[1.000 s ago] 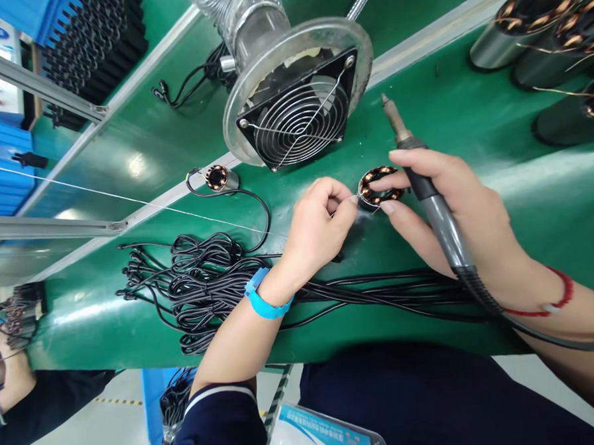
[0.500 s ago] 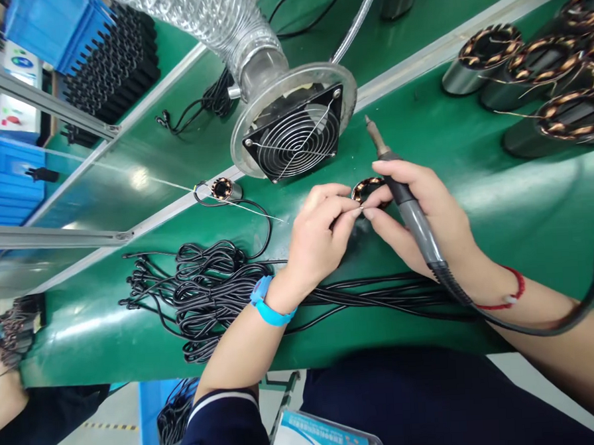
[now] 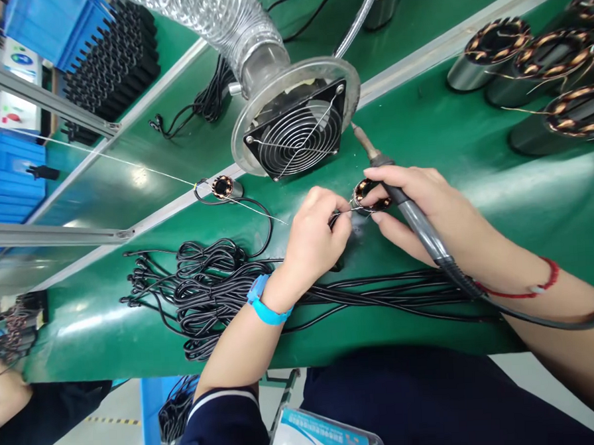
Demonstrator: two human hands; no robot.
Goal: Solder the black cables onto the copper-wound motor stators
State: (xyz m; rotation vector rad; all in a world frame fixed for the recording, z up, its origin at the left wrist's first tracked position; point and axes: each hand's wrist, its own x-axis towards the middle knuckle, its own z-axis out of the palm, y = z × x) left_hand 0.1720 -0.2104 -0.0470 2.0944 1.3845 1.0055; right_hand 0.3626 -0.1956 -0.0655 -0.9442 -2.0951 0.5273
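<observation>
My right hand [image 3: 416, 209] grips a soldering iron [image 3: 413, 216], its tip pointing up and left past the fan's rim. Fingers of the same hand also rest at a motor stator [image 3: 370, 193] with copper windings, partly hidden behind them. My left hand [image 3: 320, 231] is closed in a pinch on a thin wire [image 3: 355, 209] that runs to the stator's left side. A dark piece shows between the left fingers, too covered to name. A strand of solder wire [image 3: 261, 211] ends just left of my left hand.
A round extractor fan [image 3: 297, 139] on a foil duct hangs above my hands. Coiled black cables [image 3: 216, 300] lie to the left. Several larger stators [image 3: 560, 119] stand at the right. A smaller stator [image 3: 227, 187] sits by the rail. A co-worker's arm [image 3: 10, 390] shows at far left.
My left hand has drawn slightly left, away from my right fingers, exposing the wire between them. The soldering iron's tip has shifted left and slightly down, nearer the fan.
</observation>
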